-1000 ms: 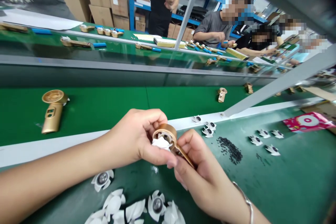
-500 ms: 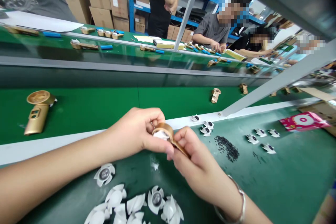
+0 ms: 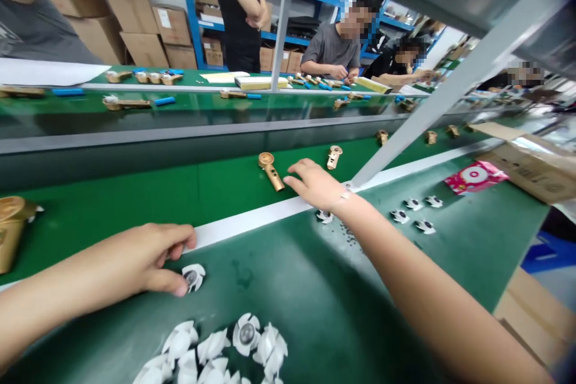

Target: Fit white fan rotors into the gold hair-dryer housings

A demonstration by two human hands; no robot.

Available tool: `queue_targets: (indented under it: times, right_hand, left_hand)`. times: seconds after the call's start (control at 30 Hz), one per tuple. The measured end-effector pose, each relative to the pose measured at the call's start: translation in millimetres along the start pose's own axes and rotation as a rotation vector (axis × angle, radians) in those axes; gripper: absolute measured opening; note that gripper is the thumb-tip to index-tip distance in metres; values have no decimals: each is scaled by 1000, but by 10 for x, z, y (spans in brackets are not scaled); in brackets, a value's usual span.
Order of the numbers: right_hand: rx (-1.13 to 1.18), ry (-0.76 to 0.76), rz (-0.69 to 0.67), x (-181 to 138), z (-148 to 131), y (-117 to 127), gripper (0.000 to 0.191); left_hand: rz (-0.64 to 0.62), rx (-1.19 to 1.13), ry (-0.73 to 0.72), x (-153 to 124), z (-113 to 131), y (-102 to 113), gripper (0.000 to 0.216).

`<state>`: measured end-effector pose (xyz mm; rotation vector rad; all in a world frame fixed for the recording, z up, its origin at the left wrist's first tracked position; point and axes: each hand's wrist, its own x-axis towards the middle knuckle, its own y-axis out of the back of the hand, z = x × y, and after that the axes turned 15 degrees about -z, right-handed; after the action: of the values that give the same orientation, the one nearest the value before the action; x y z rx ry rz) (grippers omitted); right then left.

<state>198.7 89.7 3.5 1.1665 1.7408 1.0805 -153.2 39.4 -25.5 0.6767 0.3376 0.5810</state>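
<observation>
My right hand (image 3: 315,183) reaches over the white edge strip, its thumb and fingers apart and holding nothing. Just left of its fingertips, a gold handheld-fan housing (image 3: 270,172) with a round head lies on the green belt (image 3: 216,186). My left hand (image 3: 157,255) is open over the near bench, fingers slightly bent. Its thumb tip is at the edge of a white fan blade wheel (image 3: 194,277) with a grey hub; I cannot tell whether it presses on it. Below lies a pile of white fan blade wheels (image 3: 211,348).
Another gold housing (image 3: 333,157) lies farther along the belt, and one (image 3: 11,228) is at far left. A slanted metal post (image 3: 396,114) rises beyond my right hand. A pink packet (image 3: 476,177) and a cardboard box (image 3: 535,162) sit right. Co-workers are across the line.
Both hands held a gold housing with a white part in it; now they are apart and that housing appears on the belt. My left hand moved down-left to a blade wheel. The view shifted.
</observation>
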Motion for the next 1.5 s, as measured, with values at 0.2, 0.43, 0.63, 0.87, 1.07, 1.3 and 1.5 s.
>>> queue_targets:
  times: [0.2,0.43,0.63,0.87,1.07,1.3,1.5]
  right_hand:
    - [38,-118,64,-1426,366,-221,15]
    - [-83,-170,198,-1783,532,-659,19]
    - [-358,-71,-7,-1619,517,-496,24]
    - [-472,-61,-151,-1348,488,-330,23]
    - [-107,15,-66,-1077,52,-98,15]
    - [398,364,-25,-799,-577,-430,17]
    - [312,400,32,-775,-504,-556,15]
  left_hand:
    - [-260,220,26,617,418,-182,21]
    - [-380,251,-190,1005,498,-400,26]
    - [-341,239,-228,965,412,-391,27]
    - [-183,320,-219,991,363,-538,35]
    - [-107,120,-243,943,340,-536,27]
    - [-176,-346,-22,935,386,-451,23]
    - [-145,-578,27,933,352,-480,33]
